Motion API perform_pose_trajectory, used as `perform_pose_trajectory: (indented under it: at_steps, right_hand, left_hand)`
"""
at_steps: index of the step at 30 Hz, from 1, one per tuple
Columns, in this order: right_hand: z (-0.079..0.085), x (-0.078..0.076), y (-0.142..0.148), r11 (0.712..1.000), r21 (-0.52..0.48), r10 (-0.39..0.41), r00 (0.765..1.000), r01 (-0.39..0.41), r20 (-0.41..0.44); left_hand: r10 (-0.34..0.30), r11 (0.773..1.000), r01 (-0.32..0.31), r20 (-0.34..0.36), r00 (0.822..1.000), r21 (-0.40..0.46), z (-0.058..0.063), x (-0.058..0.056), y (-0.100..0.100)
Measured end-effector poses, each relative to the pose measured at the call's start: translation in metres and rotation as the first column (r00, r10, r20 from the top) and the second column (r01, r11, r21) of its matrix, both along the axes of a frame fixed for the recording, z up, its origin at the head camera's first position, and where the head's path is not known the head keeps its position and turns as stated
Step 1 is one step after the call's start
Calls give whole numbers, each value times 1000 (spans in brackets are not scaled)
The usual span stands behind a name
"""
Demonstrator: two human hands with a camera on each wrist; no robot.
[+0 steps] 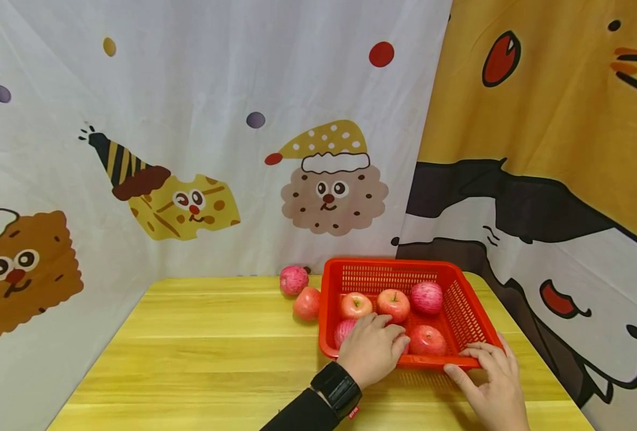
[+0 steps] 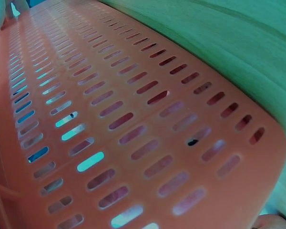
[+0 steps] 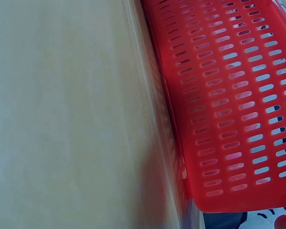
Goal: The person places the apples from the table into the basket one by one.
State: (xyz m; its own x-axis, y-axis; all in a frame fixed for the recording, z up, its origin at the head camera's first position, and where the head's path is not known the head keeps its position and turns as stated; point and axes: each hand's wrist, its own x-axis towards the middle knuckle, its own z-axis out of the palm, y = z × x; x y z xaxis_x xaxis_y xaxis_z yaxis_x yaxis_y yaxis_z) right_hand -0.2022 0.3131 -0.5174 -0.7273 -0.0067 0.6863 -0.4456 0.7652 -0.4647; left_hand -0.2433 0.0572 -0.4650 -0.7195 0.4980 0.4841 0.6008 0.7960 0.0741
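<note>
A red plastic basket (image 1: 415,361) with slotted walls holds several red and pink apples, among them a striped pink one (image 1: 427,297) at the back right and a broad red one (image 1: 428,340) near the front. My left hand (image 1: 371,350) reaches over the front rim, its bent fingers over an apple that it mostly hides. My right hand (image 1: 493,383) grips the rim at the front right corner, thumb outside and fingers over the inside. Both wrist views show the basket's slotted wall (image 2: 148,114) close up, with apples behind the slots.
Left of the basket, two more apples lie on the wooden table (image 1: 205,353): a pink one (image 1: 294,280) and a red one (image 1: 307,304). A printed cloth (image 1: 200,90) hangs behind the table, and a yellow one (image 1: 555,120) on the right.
</note>
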Motion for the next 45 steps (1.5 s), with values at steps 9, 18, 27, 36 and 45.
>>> perform_pose_trajectory:
  at_steps: [9, 18, 27, 36, 45]
  right_hand:
    - [1, 2, 1, 1000, 4, -2, 1000, 2, -4]
    - [1, 1, 1, 1000, 0, -5, 1000, 5, -9]
    - [2, 3, -1, 1000, -9, 0, 999, 0, -37]
    - [7, 3, 1, 1000, -7, -10, 1000, 10, -27]
    - [2, -1, -4, 1000, 25, 6, 997, -4, -78]
  left_hand:
    - [5, 1000, -5, 0, 1000, -2, 1, 2, 1]
    - [22, 998, -21, -6, 1000, 63, 0, 3, 1]
    - [-3, 994, 2, 7, 1000, 108, 6, -1, -18]
    - [73, 997, -73, 113, 991, 3, 14, -28, -48]
    - [40, 990, 4, 306, 951, -143, 29, -54, -46]
